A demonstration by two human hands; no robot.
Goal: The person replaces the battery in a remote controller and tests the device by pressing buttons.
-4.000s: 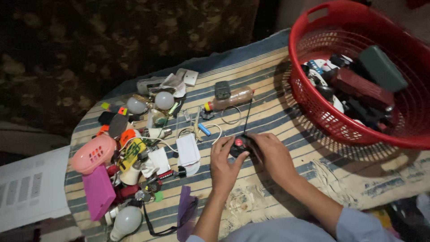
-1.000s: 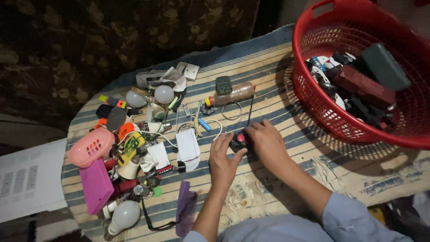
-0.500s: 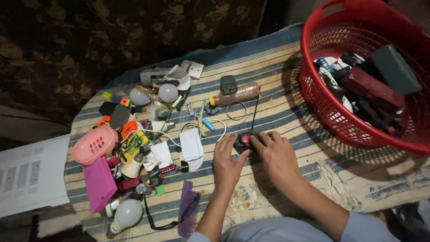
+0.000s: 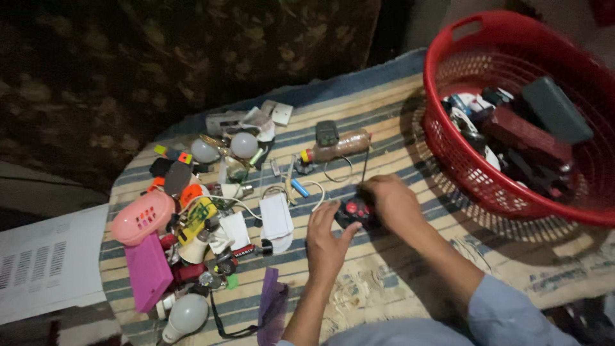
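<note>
Fingers of both hands close on one small black remote control (image 4: 354, 213) with red buttons. Right hand (image 4: 392, 204) wraps it from the far side, fingers curled over the top edge, probably to pin it down. Left hand (image 4: 325, 242) comes from below, thumb and forefinger tip touching the near-left corner, other fingers loosely bent. Neither hand fully closed; grip looks light, more steadying than lifting.

Remote lies flat on the striped mat (image 4: 397, 115), button face up, between the two hands. Long axis looks roughly left-right across the mat, tilted a bit; which end is the front, cannot tell. A thin black rod (image 4: 365, 168), likely its antenna, runs away from the fingers toward the far edge.

Just left of the fingers: white wire loop (image 4: 314, 192), blue battery (image 4: 299, 188), white box (image 4: 276, 216). Further left, clutter pile with bulbs (image 4: 243, 145) and pink case (image 4: 141, 218). Right of the fingers, well apart: red basket (image 4: 512, 192) holding dark gadgets.
</note>
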